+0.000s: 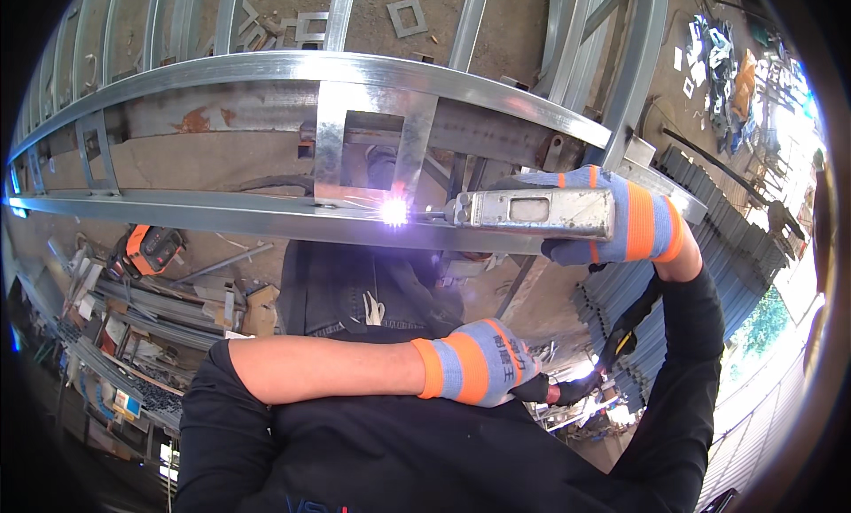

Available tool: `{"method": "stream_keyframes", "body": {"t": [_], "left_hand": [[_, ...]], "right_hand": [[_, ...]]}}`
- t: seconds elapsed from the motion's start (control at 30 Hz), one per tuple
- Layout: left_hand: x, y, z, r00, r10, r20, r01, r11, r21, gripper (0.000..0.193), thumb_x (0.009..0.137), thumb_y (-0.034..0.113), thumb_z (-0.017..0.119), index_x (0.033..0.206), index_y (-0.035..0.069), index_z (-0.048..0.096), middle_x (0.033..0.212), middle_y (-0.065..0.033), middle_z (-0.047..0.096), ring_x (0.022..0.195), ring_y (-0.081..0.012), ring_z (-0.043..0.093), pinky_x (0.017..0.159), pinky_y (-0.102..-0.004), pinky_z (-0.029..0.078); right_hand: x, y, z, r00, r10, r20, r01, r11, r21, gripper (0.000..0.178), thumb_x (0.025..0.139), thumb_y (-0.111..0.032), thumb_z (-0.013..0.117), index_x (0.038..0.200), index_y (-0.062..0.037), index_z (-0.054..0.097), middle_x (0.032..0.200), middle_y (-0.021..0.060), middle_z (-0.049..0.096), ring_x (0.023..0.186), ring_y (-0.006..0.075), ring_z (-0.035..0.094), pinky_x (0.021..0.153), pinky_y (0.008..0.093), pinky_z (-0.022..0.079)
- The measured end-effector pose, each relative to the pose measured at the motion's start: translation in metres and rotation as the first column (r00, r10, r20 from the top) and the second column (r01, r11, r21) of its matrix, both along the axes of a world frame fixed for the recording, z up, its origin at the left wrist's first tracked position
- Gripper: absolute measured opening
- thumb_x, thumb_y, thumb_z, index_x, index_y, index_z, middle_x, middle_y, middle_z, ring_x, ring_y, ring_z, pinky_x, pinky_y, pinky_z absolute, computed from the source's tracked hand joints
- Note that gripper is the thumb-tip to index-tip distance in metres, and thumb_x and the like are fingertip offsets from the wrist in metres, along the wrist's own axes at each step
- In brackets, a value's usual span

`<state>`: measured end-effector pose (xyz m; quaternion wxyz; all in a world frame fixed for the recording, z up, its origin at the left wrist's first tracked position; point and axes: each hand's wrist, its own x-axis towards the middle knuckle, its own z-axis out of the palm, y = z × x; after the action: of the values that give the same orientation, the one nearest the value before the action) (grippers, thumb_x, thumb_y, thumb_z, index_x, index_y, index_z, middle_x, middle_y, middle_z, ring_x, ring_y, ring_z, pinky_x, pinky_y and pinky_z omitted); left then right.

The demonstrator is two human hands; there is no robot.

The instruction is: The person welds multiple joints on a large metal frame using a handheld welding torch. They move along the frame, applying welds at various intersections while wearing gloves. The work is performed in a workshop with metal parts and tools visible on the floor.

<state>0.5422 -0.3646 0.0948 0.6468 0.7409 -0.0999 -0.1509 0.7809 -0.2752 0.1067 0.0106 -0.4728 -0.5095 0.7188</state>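
Messy workshop floor (204,163), right fingers (576,178) grip the torch (581,217), left fingers (519,364) curl round a cable (581,388), a snag could jerk the spark (395,212) leftward of them

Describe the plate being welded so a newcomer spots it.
Find the long silver frame crossing the view. Between its rails, left of the welding torch, is the cutout plate. Unlike the similar plate at far left, it has the weld spark at its lower edge.

Mounted on the head, left of a side-by-side pair; facing steeply down past the chest (408,446) onto left hand (483,362) and right hand (623,213), close by; bending straight edges toward the rim, taking in far floor (446,3) as well.
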Motion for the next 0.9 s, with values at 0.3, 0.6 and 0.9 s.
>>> {"method": "stream_keyframes", "body": {"t": [0.3, 0.6, 0.9], "left_hand": [[0.005, 0.006, 0.002, 0.998, -0.038, -0.04, 0.037, 0.999, -0.014, 0.038, 0.089, 0.038, 0.072, 0.109, 0.009, 0.058, 0.095, -0.0094, 0.069, 0.094, -0.0316, 0.072, 0.076, -0.0433, 0.057], [0.008, 0.008, 0.0, 0.997, -0.049, -0.065, 0.047, 0.998, -0.039, 0.037, 0.088, 0.037, 0.073, 0.109, 0.009, 0.059, 0.091, -0.0105, 0.069, 0.089, -0.0317, 0.072, 0.072, -0.0436, 0.057], [0.004, 0.0, -0.003, 1.0, 0.008, -0.004, -0.008, 1.0, -0.012, 0.039, 0.088, 0.038, 0.073, 0.109, 0.008, 0.058, 0.091, -0.0113, 0.07, 0.088, -0.032, 0.072, 0.072, -0.0438, 0.057]], "right_hand": [[-0.001, -0.004, -0.012, 0.996, -0.008, -0.091, 0.023, 0.985, 0.168, 0.066, 0.077, -0.005, 0.077, 0.142, -0.0054, 0.062, 0.115, 0.0088, 0.077, 0.093, 0.0143, 0.074, 0.076, 0.0314, 0.062], [-0.005, 0.01, -0.005, 0.999, -0.01, -0.041, 0.006, 0.996, -0.086, 0.061, 0.081, -0.006, 0.075, 0.141, -0.0087, 0.064, 0.109, 0.0061, 0.078, 0.082, 0.0128, 0.075, 0.062, 0.0298, 0.064], [0.006, -0.002, -0.016, 0.987, 0.008, -0.16, 0.021, 0.983, 0.183, 0.065, 0.077, -0.004, 0.079, 0.14, -0.0054, 0.065, 0.115, 0.0103, 0.078, 0.094, 0.0192, 0.076, 0.082, 0.0343, 0.062]]}}
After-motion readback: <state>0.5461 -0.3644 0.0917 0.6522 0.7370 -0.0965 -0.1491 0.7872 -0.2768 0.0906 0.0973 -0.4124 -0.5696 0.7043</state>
